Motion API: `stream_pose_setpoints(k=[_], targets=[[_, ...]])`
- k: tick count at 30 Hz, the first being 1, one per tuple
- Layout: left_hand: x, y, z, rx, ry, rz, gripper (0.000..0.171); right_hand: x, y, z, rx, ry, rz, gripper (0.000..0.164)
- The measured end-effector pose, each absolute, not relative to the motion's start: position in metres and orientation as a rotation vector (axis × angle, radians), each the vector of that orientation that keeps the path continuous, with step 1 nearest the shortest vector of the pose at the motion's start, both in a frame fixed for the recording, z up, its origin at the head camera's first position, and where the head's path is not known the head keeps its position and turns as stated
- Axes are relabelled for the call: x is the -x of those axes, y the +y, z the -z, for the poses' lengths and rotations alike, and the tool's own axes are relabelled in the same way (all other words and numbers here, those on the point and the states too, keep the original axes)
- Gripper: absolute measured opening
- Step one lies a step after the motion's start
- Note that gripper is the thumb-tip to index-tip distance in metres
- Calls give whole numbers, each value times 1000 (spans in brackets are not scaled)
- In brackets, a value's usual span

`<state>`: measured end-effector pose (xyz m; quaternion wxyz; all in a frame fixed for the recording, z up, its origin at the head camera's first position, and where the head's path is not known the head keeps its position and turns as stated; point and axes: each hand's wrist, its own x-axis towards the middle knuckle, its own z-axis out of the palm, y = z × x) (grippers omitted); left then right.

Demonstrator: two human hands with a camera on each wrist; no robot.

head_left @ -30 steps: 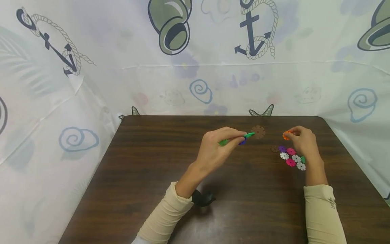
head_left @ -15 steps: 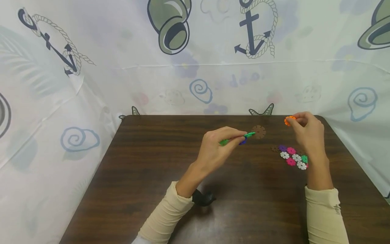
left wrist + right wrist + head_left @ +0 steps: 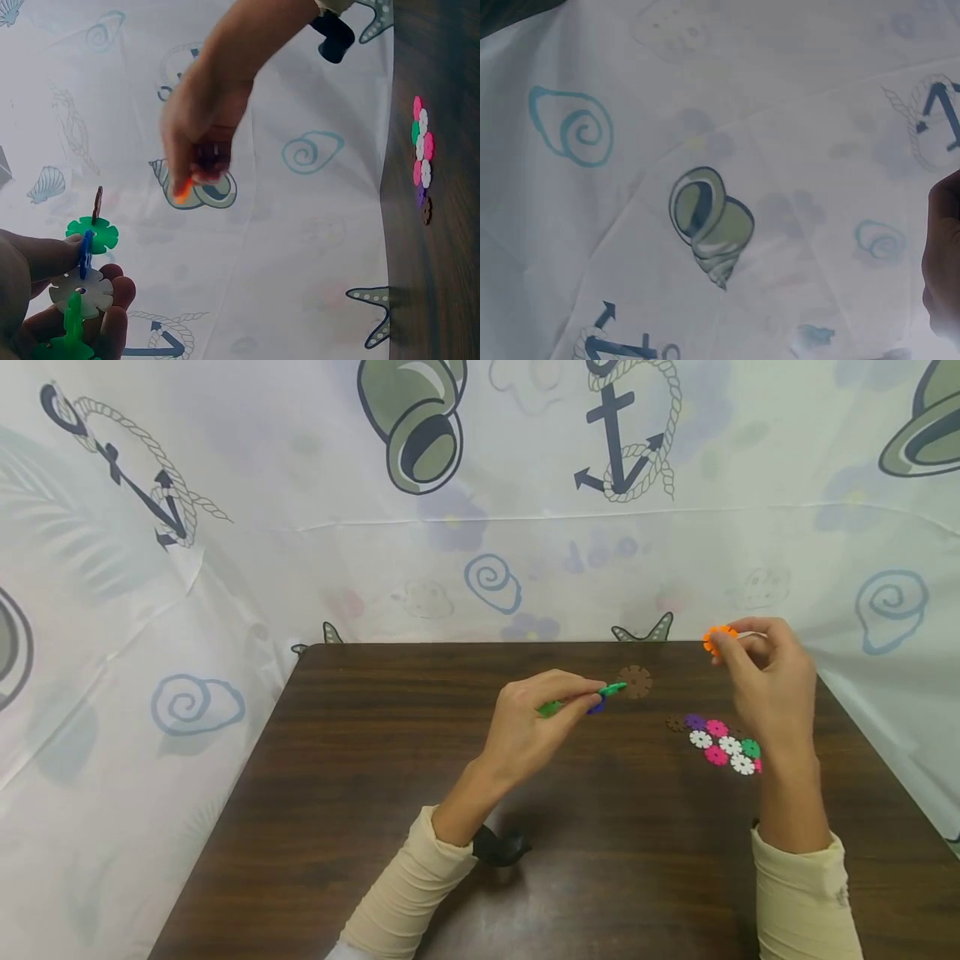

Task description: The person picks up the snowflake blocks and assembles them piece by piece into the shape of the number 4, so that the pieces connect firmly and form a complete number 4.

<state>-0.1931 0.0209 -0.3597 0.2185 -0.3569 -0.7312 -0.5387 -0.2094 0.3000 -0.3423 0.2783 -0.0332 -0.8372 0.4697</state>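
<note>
ok, main change: right grip (image 3: 774, 689) has come up and away from the loose discs (image 3: 731, 746), taking the orange disc (image 3: 720, 639) with it, now in the air by the far edge of the worktop (image 3: 337, 777) as the head view has it, printed sheet (image 3: 555, 572) behind. right grip pinches the orange disc between thumb and fingers. that lift uncovers the right end of the cluster, so the green loose disc (image 3: 750, 748) shows in full plus a bit of pink beside it; cluster itself looks unmoved, flat on the worktop. left grip (image 3: 536, 714) about the same: pinching a short chain (image 3: 82, 292) of notched discs, held up off the worktop. left wrist view has it best: brown tip disc (image 3: 97, 202), then green, blue, whitish, green again nearer the palm. meaning, my judgement: joining work is mid-step, orange disc in hand but not attached, well apart from the brown tip disc. right wrist view shows no discs, so can't tell how the orange one's slots are turned.
</note>
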Motion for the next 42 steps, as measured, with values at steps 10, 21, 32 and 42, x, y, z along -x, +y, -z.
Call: stream_pose_setpoints(k=[10, 21, 32, 42], targets=[[193, 21, 360, 988, -2024, 1497, 14, 191, 281, 329, -90, -2128, -1264, 15], [193, 20, 357, 996, -2001, 1510, 14, 175, 266, 321, -213, -2116, -1283, 20], [193, 20, 357, 994, -1996, 1499, 13, 157, 254, 316, -369, -2246, -1238, 17], [192, 18, 357, 1017, -1981, 1523, 13, 159, 250, 323, -558, -2220, -1189, 21]])
